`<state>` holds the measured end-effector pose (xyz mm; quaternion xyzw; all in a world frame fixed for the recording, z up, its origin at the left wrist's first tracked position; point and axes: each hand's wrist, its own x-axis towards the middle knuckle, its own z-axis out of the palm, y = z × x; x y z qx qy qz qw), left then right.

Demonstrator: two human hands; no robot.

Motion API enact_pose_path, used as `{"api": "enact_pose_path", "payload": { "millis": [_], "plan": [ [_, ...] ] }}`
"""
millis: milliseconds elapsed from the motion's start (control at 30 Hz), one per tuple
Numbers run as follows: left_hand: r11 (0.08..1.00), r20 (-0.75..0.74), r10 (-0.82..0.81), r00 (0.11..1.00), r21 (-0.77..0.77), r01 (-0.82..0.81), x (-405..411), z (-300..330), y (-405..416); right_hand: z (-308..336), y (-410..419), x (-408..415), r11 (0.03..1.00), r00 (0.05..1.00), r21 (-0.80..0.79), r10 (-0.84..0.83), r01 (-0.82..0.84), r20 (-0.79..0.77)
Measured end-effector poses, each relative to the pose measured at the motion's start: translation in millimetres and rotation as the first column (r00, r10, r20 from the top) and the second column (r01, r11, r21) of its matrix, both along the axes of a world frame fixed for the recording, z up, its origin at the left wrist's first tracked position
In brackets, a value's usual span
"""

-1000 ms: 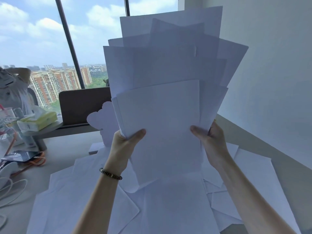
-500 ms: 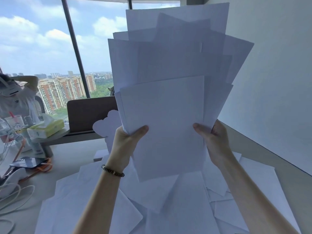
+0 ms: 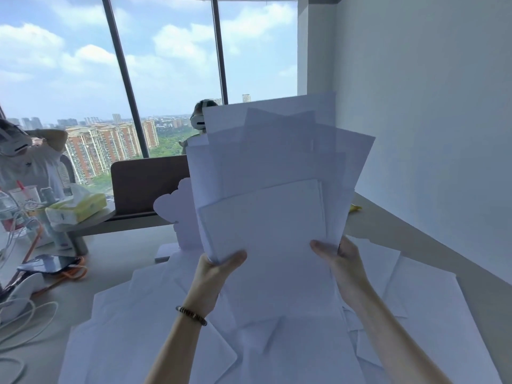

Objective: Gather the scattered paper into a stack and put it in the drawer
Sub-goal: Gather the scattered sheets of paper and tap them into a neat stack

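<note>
A fanned bundle of white paper sheets (image 3: 271,173) stands upright in front of me, its edges uneven. My left hand (image 3: 213,275) grips its lower left side, thumb across the front. My right hand (image 3: 340,261) grips the lower right side the same way. More loose white sheets (image 3: 144,322) lie overlapping on the pale desk below and to both sides of my arms. No drawer is in sight.
A white wall runs along the right. A brown divider panel (image 3: 144,181) stands behind the desk. At left are a tissue pack (image 3: 77,207), a phone (image 3: 48,263), cables (image 3: 25,317) and cups. A person sits at far left, another behind the paper.
The view has tilted upward, so the held bundle sits lower in the frame and more window shows. Both hands keep the same grip.
</note>
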<state>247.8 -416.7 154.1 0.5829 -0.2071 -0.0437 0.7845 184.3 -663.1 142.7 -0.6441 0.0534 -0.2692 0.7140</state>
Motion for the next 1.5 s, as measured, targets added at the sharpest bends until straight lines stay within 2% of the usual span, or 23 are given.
{"api": "enact_pose_path", "payload": {
  "millis": [133, 300, 467, 633, 767, 900, 1133, 1233, 1367, 1433, 1500],
  "plan": [
    [0.988, -0.013, -0.077, 0.997, 0.132, 0.078, 1, -26, 5, -8, 2, -7, 1.000, 1.000, 0.015, 0.024, -0.024, 0.010],
    [0.919, -0.027, -0.233, 0.972, 0.320, 0.229, 1, -31, 12, -8, -3, -8, 0.997, 1.000, -0.072, 0.012, -0.012, 0.003],
    [0.854, -0.062, -0.378, 0.924, 0.363, 0.374, 2, -18, 23, 0, -8, -10, 0.993, 0.998, -0.117, 0.016, -0.009, 0.059],
    [0.958, 0.043, -0.231, 0.972, 0.186, 0.220, 3, 0, 17, 11, -8, -7, 0.998, 0.989, -0.058, 0.040, -0.032, 0.139],
    [0.988, 0.121, -0.115, 0.986, 0.115, 0.102, 3, 0, -2, 15, -2, -3, 0.997, 0.989, -0.080, 0.027, -0.015, 0.145],
    [0.997, 0.068, 0.023, 0.997, 0.066, -0.027, 5, -24, -14, -1, 6, -2, 1.000, 0.995, -0.011, 0.009, -0.008, 0.103],
    [0.996, -0.007, 0.085, 0.996, 0.011, -0.085, 8, -30, -23, -8, 13, 0, 0.999, 0.999, 0.033, -0.013, 0.011, 0.052],
    [0.995, -0.007, 0.053, 0.999, 0.086, -0.052, 7, -45, -21, -20, 14, -3, 0.999, 1.000, 0.039, -0.006, 0.006, -0.008],
    [0.977, 0.013, 0.089, 0.996, 0.194, -0.090, -1, -62, -23, -35, 20, -4, 0.999, 0.992, 0.023, 0.030, -0.027, -0.121],
    [0.951, 0.051, 0.133, 0.990, 0.274, -0.142, 6, -60, -21, -30, 19, -2, 0.999, 0.987, -0.028, 0.041, -0.046, -0.152],
    [0.920, 0.027, 0.149, 0.988, 0.364, -0.149, 16, -57, -15, -24, 17, 0, 0.987, 0.978, -0.146, 0.030, -0.062, -0.206]
  ]
}}
